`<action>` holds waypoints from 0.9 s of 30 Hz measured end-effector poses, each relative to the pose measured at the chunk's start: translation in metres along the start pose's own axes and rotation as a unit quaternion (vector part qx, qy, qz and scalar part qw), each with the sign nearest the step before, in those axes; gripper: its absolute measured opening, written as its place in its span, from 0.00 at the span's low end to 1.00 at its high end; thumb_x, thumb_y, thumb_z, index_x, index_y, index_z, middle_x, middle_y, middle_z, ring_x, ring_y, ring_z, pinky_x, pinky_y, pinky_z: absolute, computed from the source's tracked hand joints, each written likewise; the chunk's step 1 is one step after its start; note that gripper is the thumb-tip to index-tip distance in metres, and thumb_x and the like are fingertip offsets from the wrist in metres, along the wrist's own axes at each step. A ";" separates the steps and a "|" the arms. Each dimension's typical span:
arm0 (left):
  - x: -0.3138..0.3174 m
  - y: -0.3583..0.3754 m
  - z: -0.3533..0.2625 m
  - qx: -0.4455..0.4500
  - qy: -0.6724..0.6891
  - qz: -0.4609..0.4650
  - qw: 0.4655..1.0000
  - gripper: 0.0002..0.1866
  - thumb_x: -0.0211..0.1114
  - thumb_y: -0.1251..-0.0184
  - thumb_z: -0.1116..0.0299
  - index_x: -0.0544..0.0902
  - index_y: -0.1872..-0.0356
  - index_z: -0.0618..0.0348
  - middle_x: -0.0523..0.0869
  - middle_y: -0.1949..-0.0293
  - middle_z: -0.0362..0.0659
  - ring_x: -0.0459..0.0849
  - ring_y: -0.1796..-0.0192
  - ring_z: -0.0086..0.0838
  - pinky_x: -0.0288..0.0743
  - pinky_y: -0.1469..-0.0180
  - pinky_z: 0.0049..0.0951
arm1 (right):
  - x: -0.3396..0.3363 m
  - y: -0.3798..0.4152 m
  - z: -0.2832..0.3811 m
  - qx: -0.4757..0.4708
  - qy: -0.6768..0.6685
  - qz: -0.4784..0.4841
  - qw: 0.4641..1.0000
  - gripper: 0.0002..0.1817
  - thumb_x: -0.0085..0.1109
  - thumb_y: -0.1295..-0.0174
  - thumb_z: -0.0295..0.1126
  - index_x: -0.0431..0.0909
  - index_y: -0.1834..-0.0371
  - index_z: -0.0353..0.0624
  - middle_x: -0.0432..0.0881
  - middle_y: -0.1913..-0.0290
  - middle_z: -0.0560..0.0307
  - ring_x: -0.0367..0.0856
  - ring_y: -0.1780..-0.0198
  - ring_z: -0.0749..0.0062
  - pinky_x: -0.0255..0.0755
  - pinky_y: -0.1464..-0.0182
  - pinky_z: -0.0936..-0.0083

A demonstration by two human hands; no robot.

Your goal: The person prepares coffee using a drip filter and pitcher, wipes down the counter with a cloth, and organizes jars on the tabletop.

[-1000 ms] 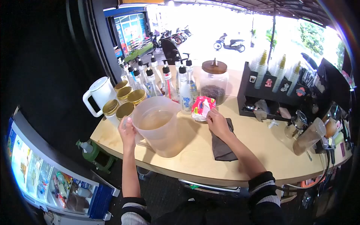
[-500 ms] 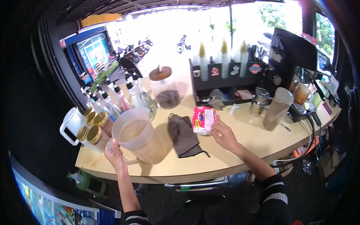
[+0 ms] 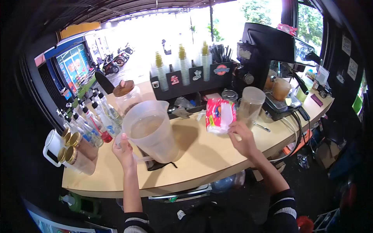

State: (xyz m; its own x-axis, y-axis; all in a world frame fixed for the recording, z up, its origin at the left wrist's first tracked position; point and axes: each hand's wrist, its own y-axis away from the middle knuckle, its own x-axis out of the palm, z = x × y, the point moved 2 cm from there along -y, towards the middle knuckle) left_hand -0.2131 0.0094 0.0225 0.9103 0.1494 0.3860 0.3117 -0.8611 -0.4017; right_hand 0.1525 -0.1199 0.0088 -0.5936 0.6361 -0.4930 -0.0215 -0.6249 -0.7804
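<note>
My left hand (image 3: 124, 149) is closed round the handle of a large translucent plastic pitcher (image 3: 157, 139) that holds some pale brownish liquid. Behind the pitcher's base, a dark cloth (image 3: 160, 166) shows only along its lower edge and is otherwise hidden. My right hand (image 3: 244, 139) pinches the lower right corner of a pink and white packet of tissues (image 3: 217, 116). The packet is up in front of a lidded glass jar and beside a tall clear container (image 3: 251, 101) on the counter.
Syrup bottles (image 3: 93, 120) with pumps and gold-lidded jars (image 3: 79, 153) crowd the counter's left end. A wooden-lidded jar (image 3: 130, 97) stands behind the pitcher. At the back is a black cup organizer (image 3: 190, 83); an espresso machine (image 3: 281, 97) occupies the right.
The view has turned right. My left hand has brought the pitcher rightward over the cloth. My right hand has carried the tissue packet right, towards the tall clear container.
</note>
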 end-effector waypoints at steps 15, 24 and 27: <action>0.170 0.061 0.079 -0.036 0.035 0.101 0.994 0.10 0.67 0.34 0.66 0.79 0.73 0.56 0.70 0.82 0.25 0.61 0.80 0.08 0.51 0.78 0.17 | -0.127 -0.065 -0.056 0.018 0.106 -0.057 0.993 0.09 0.56 0.44 0.18 0.72 0.61 0.39 0.74 0.60 0.49 0.76 0.58 0.55 0.72 0.56 0.67; 0.217 0.050 0.097 0.019 0.017 0.114 0.993 0.10 0.69 0.35 0.65 0.82 0.67 0.62 0.82 0.72 0.33 0.73 0.70 0.13 0.66 0.67 0.17 | -0.120 -0.057 -0.078 0.020 0.130 -0.069 0.989 0.22 0.58 0.47 0.20 0.75 0.46 0.40 0.69 0.41 0.46 0.74 0.50 0.54 0.70 0.48 0.65; 0.228 0.041 0.106 0.012 0.014 0.113 0.993 0.11 0.69 0.36 0.64 0.82 0.67 0.63 0.82 0.72 0.33 0.73 0.70 0.13 0.66 0.67 0.18 | -0.120 -0.055 -0.072 0.009 0.150 -0.084 0.985 0.24 0.61 0.48 0.22 0.75 0.45 0.40 0.68 0.39 0.45 0.72 0.52 0.56 0.69 0.50 0.65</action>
State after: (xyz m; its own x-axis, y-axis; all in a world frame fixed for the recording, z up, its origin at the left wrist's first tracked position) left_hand 0.0360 0.0600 0.0061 0.9499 -0.0609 0.3065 0.1062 -0.8594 -0.5002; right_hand 0.2828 -0.1297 0.0832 -0.3167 0.8344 -0.4512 -0.1141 -0.5057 -0.8551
